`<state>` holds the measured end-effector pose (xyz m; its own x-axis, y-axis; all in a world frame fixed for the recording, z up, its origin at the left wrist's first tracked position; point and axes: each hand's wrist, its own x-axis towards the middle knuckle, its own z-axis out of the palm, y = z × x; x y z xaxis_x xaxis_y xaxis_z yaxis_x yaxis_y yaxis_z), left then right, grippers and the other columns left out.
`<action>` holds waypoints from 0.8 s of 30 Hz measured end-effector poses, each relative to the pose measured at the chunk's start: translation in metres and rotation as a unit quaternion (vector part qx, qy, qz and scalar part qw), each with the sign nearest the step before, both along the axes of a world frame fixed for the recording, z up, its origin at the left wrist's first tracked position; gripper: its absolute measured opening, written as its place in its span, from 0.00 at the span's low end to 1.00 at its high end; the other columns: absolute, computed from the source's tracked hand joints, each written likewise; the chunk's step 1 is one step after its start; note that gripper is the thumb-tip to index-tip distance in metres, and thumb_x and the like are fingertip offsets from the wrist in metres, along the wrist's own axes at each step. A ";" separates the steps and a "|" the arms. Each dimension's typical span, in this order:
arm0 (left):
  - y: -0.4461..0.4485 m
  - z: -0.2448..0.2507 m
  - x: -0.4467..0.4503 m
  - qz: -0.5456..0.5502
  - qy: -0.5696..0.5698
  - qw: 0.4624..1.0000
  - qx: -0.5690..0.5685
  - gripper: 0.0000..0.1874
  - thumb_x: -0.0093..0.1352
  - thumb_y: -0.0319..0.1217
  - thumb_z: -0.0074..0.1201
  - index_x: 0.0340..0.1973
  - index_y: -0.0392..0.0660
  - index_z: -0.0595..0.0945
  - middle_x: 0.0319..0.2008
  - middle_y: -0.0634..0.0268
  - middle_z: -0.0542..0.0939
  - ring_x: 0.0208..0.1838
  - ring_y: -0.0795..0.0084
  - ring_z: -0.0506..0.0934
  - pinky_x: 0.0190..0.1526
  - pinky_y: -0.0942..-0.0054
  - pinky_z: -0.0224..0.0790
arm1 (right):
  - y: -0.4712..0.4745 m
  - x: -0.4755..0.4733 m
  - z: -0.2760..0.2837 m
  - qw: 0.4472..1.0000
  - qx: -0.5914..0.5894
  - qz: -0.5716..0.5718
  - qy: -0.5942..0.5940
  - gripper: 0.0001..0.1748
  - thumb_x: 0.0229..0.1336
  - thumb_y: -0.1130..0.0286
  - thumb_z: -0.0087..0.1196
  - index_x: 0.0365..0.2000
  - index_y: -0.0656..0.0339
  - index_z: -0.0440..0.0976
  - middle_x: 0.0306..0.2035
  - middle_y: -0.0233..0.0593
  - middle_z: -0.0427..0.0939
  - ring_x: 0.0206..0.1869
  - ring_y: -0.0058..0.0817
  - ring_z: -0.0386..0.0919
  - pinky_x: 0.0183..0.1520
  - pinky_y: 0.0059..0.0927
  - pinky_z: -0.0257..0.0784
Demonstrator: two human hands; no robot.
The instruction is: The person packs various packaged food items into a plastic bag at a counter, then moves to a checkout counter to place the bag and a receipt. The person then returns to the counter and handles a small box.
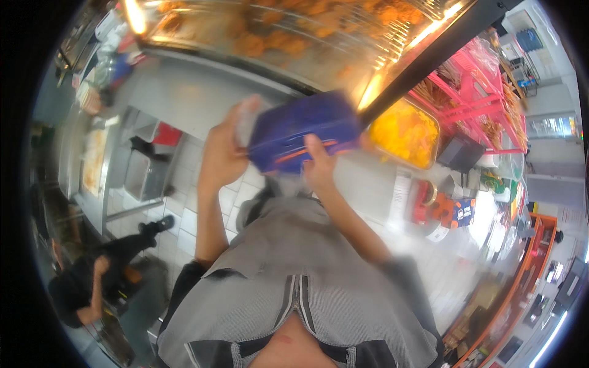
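A dark blue cardboard box (301, 126) with orange marks is held tilted in front of my body, blurred by motion. My right hand (320, 165) grips its near side, with the thumb laid on the face and the other fingers mostly hidden. At the box's left end, my left hand (224, 147) curls around a pale translucent thing (247, 122), perhaps plastic. Blur hides exactly what that is and how firmly the left hand touches the box. Beyond the box stands a lit glass display case (276, 34) with orange-brown fried food on wire racks.
On the right are a metal tray (431, 158) of yellow food, pink plastic baskets (483, 99) and a printed orange-and-blue box (462, 212) on the counter. A steel counter (184, 94) runs along the case. At lower left, a person in dark clothes (87, 285) is nearby on the tiled floor.
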<state>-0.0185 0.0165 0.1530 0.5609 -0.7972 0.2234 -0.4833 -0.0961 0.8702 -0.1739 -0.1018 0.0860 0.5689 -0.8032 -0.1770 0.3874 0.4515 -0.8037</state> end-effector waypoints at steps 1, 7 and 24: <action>-0.002 0.000 0.005 0.009 -0.016 1.000 -0.002 0.40 0.52 0.14 0.45 0.64 0.48 0.73 0.47 0.59 0.85 0.22 0.73 0.69 0.28 0.77 0.64 | 0.000 0.007 -0.005 0.988 -0.149 -0.037 0.034 0.41 0.43 0.70 0.70 0.59 0.64 0.66 0.52 0.48 0.74 0.53 0.45 0.74 0.59 0.44 0.69; -0.003 0.008 -0.009 -0.057 0.002 0.998 0.040 0.43 0.49 0.14 0.39 0.64 0.43 0.72 0.49 0.58 0.82 0.29 0.79 0.70 0.31 0.82 0.60 | -0.001 0.005 -0.023 0.639 -0.627 0.164 0.414 0.49 0.38 0.63 0.70 0.63 0.61 0.61 0.56 0.52 0.68 0.61 0.49 0.64 0.68 0.52 0.55; -0.036 0.038 -0.032 -0.204 0.194 0.954 -0.104 0.28 0.73 0.27 0.49 0.66 0.26 0.64 0.67 0.41 0.69 0.71 0.57 0.68 0.70 0.64 0.57 | -0.086 -0.171 0.153 0.451 -0.727 0.157 0.493 0.09 0.47 0.64 0.64 0.28 0.57 0.82 0.25 0.38 0.78 0.35 0.36 0.79 0.44 0.36 0.75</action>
<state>-0.0500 -0.0196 0.1908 0.2862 -0.9278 0.2394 -0.0809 0.2256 0.9709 -0.3451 -0.1877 0.2392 0.9160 -0.3844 0.1150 -0.3813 -0.9232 -0.0490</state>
